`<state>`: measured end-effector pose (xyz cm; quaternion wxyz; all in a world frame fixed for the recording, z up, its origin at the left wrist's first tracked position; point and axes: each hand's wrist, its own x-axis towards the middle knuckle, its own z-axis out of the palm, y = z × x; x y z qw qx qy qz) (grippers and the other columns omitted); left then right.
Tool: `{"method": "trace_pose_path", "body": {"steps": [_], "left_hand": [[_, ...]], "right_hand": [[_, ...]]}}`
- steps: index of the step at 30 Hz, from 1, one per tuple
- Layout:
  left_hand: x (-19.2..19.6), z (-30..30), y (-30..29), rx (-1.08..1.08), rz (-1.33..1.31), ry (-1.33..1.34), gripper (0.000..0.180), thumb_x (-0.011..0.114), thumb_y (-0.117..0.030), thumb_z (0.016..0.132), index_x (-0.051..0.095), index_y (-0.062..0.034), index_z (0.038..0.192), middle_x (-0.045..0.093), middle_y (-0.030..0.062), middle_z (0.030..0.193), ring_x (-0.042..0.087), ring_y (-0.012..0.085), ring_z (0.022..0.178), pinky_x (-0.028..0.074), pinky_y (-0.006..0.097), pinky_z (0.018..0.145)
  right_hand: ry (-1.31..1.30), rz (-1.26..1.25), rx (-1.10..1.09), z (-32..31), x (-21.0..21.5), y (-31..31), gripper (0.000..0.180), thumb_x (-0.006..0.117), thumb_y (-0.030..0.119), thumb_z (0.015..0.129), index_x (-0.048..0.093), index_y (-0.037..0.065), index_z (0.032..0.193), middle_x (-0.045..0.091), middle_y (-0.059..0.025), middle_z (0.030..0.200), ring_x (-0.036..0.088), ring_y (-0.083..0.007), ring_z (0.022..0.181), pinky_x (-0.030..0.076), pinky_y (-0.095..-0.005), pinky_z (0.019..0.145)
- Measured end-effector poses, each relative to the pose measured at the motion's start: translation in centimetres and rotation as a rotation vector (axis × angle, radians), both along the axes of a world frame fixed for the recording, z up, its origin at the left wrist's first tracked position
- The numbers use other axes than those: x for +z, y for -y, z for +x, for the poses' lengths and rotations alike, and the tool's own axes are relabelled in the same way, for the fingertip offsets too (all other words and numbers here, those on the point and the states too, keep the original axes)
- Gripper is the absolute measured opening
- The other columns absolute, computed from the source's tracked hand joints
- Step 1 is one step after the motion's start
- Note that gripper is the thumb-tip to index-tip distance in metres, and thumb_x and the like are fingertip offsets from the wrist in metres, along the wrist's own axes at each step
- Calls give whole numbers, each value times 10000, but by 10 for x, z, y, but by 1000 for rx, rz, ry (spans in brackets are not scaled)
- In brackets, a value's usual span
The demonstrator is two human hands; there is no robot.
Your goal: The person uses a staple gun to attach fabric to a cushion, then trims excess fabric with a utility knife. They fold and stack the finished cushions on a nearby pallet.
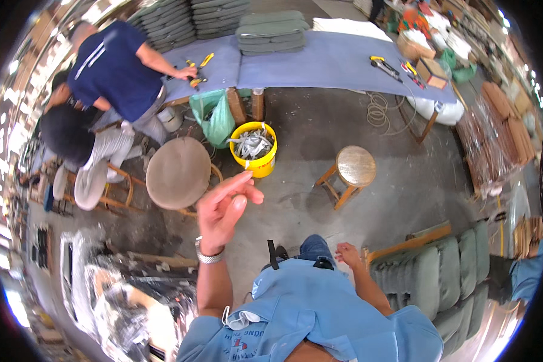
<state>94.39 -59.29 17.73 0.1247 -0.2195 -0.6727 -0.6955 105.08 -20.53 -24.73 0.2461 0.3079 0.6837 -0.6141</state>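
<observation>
My left hand (226, 211) is raised in front of me, index finger stretched out and the other fingers loosely bent, holding nothing. Its fingertips overlap the lower rim of a yellow bucket (269, 164) in the picture, but the hand appears to be in the air. Grey and white strips (252, 143) fill the bucket. Low by my right side, my right hand (348, 254) hangs empty with its fingers slightly curled apart. It is nearest to a stack of grey-green cushions (416, 274). Ahead stands a round wooden stool (356, 166).
A blue-covered table (332, 66) crosses the far side, bearing folded green cushions (271, 33) and hand tools (386, 68). At left, a co-worker in navy (111, 66) reaches onto it near round-seated chairs (178, 172). Plastic-wrapped frames (133, 301) lie near left; a cable coil (380, 108) is beneath the table.
</observation>
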Motion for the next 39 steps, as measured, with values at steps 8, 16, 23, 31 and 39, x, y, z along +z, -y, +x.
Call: {"method": "trace_pose_path", "body": {"steps": [8, 16, 23, 31, 39], "left_hand": [[163, -155, -34, -198, -592, -833, 394, 577, -396, 1030, 518, -267, 1397, 666, 28, 1006, 651, 188, 855, 451, 456, 895], [159, -387, -29, -397, -199, -1019, 466, 625, -383, 1001, 467, -288, 1428, 707, 44, 976, 702, 226, 822, 515, 494, 873], [64, -589, -47, 135, -245, -429, 377, 594, -164, 1023, 631, -7, 1364, 717, 137, 826, 687, 186, 731, 577, 392, 780], [-27, -841, 50, 445, -185, 77, 401, 678, -213, 1008, 655, -3, 1349, 736, 117, 1056, 676, 156, 960, 535, 294, 873], [-193, -1037, 96, 825, -555, 473, 695, 638, -540, 962, 618, 26, 1365, 671, 273, 1284, 639, 407, 1216, 483, 441, 1045]], "right_hand": [[211, 71, 4, 31, -106, -40, 243, 709, 277, 877, 768, 52, 948, 754, -128, 855, 703, -225, 781, 552, -415, 669], [-124, 476, 328, -332, -122, -74, 302, 629, 329, 939, 755, 65, 862, 742, -96, 821, 703, -255, 842, 547, -456, 760], [-314, 4, -106, -691, 80, -88, 291, 649, 284, 1001, 660, 80, 1210, 699, -36, 985, 676, -125, 758, 554, -277, 652], [-466, -54, -28, -948, 208, -79, 384, 624, 290, 1029, 607, 62, 1338, 701, -57, 1086, 704, -167, 909, 579, -314, 769], [-670, 249, 0, -1158, 301, -6, 558, 640, 438, 1006, 588, 25, 1378, 694, -111, 1151, 664, -227, 1060, 557, -371, 873]]}}
